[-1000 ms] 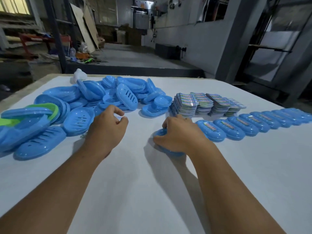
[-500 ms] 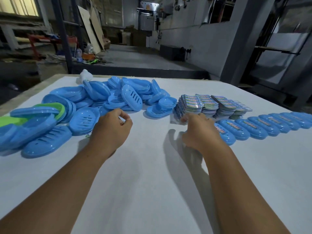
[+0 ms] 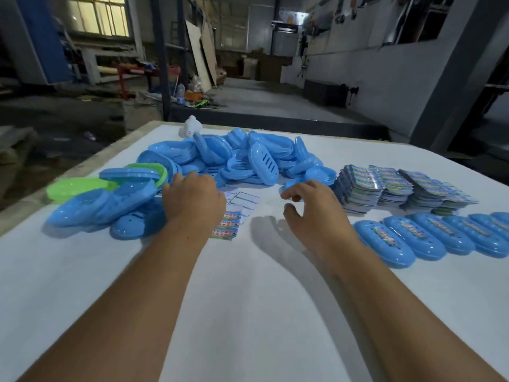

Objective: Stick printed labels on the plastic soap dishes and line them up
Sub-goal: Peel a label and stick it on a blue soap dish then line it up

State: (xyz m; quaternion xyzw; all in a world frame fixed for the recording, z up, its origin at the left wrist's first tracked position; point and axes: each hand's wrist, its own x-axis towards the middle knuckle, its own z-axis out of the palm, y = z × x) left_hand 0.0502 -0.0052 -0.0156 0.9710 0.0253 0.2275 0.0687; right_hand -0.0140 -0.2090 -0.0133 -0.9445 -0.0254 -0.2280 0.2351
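Right now both bare hands reach out over a smooth white table [image 3: 248, 312]. The left hand [image 3: 192, 201] is curled, with its fingertips touching the edge of a big heap of blue soap dishes [image 3: 220, 158]. These dishes are shiny plastic ovals, and some have long slots cut in the bottom. Two green soap dishes [image 3: 80, 187] poke out at the left end of the heap. A flat label sheet [image 3: 234, 213] lies on the table just beside the left hand, partly under it. The right hand [image 3: 314, 208] hangs above the table with its fingers spread and bent, holding nothing. Near it sit thick stacks of printed labels [image 3: 399, 186], bright and glossy. In front of the stacks, labelled soap dishes [image 3: 429, 235] lie upside down, side by side in a neat row.
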